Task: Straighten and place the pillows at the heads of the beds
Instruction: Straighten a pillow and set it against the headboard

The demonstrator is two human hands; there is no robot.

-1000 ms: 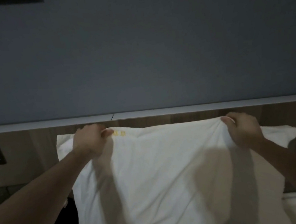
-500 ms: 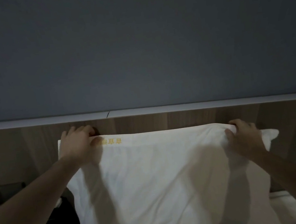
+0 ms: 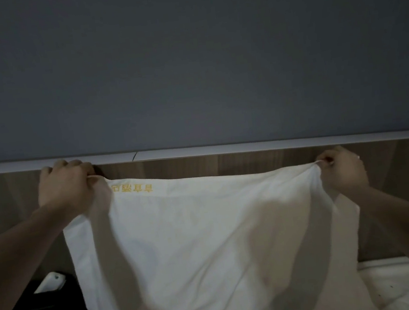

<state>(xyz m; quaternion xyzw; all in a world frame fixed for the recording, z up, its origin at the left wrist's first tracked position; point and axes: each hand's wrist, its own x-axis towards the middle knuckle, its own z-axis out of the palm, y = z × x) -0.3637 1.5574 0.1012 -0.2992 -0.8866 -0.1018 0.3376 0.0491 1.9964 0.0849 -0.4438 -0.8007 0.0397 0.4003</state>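
Now | pillow: white, creased, yellow embroidery | left hand, right hand: pinching top corners

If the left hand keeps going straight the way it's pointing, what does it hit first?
Probably the brown wood-grain headboard panel, directly beyond the left hand, which pinches the white pillow's corner. Depth is unclear; its knuckles may already touch.

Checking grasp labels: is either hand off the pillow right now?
No, the left hand and right hand each pinch a top corner of the white pillow.
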